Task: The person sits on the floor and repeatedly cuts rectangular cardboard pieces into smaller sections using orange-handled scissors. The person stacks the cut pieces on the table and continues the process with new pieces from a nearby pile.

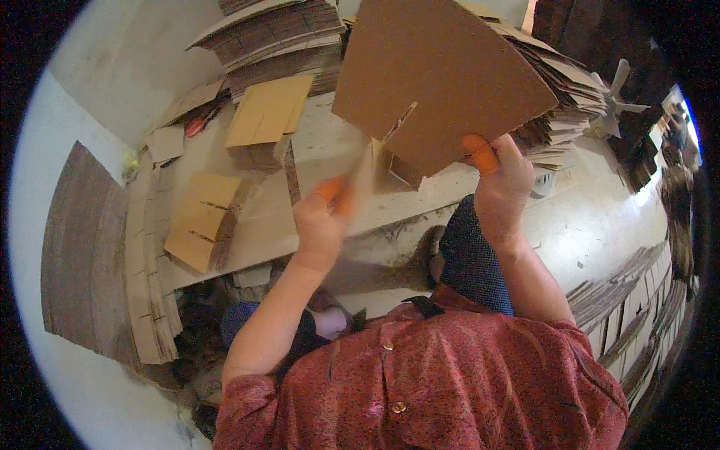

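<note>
Right hand (506,180) clamped on the lower-right edge of a large flat brown cardboard sheet (442,71); thumb on the near face, orange finger cover (480,154) visible. Sheet extends up and left of that hand, raised above the white desk (262,225). Left hand (319,221) closed around a thin pale-tan cardboard piece (364,178), motion-blurred, just below the sheet's slotted lower-left edge. Can't tell if piece and sheet touch.

the right hand (504,176) grips a brown cardboard sheet (446,75); the left hand (321,223) pinches a blurred piece (364,174).
</note>
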A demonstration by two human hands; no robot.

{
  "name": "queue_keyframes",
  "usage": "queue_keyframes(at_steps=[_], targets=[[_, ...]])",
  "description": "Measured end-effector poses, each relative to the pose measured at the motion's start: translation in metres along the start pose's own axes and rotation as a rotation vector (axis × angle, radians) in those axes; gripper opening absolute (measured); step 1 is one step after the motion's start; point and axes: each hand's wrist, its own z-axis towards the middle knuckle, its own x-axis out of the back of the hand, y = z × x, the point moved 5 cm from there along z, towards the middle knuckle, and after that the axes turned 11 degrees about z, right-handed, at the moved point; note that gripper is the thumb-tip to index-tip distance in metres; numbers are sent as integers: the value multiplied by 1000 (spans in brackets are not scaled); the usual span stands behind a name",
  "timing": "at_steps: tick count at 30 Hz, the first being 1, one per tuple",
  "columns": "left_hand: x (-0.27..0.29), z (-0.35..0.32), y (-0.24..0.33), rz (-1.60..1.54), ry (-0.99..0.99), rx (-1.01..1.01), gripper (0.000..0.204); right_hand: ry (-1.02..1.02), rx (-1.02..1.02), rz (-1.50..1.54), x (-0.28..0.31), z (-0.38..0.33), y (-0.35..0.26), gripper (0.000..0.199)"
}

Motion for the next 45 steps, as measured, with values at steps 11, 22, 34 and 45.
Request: queue_keyframes(at_steps=[11, 22, 34, 45], targets=[[1, -9, 20, 27, -36, -177, 13, -88, -10, -84, 4, -11, 11, 15], [-4, -15, 29, -123, -70, -128, 14, -315, -165, -108, -10, -55, 41, 12], [-5, -10, 36, -178, -64, 25, 14, -413, -216, -82, -18, -92, 66, 8], [-34, -16, 24, -630, -278, 154, 70, -118, -39, -205, 22, -23, 52, 60]])
